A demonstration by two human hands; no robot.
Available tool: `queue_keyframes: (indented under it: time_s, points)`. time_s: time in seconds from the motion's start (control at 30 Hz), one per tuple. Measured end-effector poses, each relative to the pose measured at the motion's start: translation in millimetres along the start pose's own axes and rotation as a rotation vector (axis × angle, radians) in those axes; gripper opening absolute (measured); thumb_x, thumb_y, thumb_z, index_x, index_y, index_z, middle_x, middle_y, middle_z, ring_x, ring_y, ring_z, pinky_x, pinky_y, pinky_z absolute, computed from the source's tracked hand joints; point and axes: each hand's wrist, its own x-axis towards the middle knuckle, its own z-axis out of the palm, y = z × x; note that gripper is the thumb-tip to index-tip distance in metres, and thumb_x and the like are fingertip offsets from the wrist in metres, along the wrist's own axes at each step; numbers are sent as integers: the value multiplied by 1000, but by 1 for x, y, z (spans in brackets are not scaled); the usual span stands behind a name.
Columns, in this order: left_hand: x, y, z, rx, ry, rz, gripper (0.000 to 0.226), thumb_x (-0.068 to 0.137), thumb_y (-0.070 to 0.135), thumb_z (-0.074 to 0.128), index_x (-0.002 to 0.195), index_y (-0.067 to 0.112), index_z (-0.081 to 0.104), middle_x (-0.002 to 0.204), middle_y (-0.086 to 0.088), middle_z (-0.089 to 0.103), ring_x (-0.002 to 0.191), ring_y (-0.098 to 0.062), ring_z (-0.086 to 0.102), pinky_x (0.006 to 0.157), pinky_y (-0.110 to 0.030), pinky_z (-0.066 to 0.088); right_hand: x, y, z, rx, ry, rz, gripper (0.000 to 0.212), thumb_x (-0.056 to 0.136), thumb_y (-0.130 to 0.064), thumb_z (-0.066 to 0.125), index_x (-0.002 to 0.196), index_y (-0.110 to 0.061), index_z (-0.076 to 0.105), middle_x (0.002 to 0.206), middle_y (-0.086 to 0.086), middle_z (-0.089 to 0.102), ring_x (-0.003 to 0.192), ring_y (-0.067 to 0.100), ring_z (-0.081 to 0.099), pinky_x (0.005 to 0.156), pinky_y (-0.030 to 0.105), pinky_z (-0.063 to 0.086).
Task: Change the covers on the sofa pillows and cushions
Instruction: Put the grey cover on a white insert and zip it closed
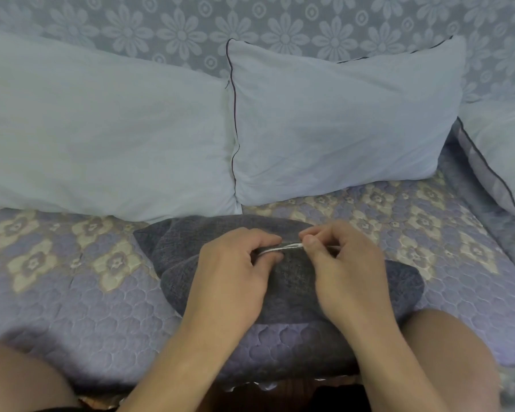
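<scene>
A dark grey woven cushion [289,281] lies on the sofa seat in front of me. My left hand [235,263] pinches the cover's edge along its top seam, where a thin white strip [280,248] shows. My right hand [345,263] grips the same seam just to the right, thumb and forefinger closed on the white strip. Both hands rest on top of the cushion and hide its middle. Behind it, two bare white pillows lean on the sofa back: a left pillow [101,135] and a middle pillow [339,126] with dark piping.
The sofa seat [72,278] wears a purple quilted cover with beige flowers. The sofa back [250,22] is grey-blue with daisies. A third white pillow [500,156] leans at the right. My knees show at the lower left and right corners.
</scene>
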Motion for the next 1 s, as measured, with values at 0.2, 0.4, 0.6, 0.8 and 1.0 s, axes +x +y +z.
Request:
queue_keyframes:
  time_s: [0.2,0.4,0.6,0.8,1.0]
  points:
    - [2,5,-8,61,-79,34,33,84,30,79,113,43,71,99,29,65,94,10,58,80,-7,41,2,-7,-14,110,-102,17,23,90,-25,69,68,-23,66,88,-22,69,84,-5,63,68,9,42]
    - [4,14,2,-35,-5,85,8,84,27,78,84,33,73,86,19,70,87,2,65,77,-14,48,2,-3,-22,226,-303,-112,16,97,-21,61,92,-26,75,94,-15,73,95,-1,66,82,10,46]
    - [-6,3,0,-293,-19,-170,16,84,17,80,82,32,76,93,20,74,79,0,69,69,-13,50,9,21,-25,-142,-469,-254,25,95,-21,65,116,-33,70,104,-23,69,105,-9,60,93,12,44]
    - [-19,-7,8,-170,114,-106,20,80,21,82,84,35,68,89,9,67,80,-5,67,70,-27,52,3,17,-17,-198,-128,-407,31,73,7,73,73,-21,61,76,-12,55,76,10,54,66,22,41]
    - [-14,-4,1,-122,-133,-24,54,85,33,77,130,47,51,126,29,51,111,9,58,92,-12,45,6,10,-21,-327,-150,-528,34,65,6,61,77,-23,49,75,-13,45,71,7,43,64,20,36]
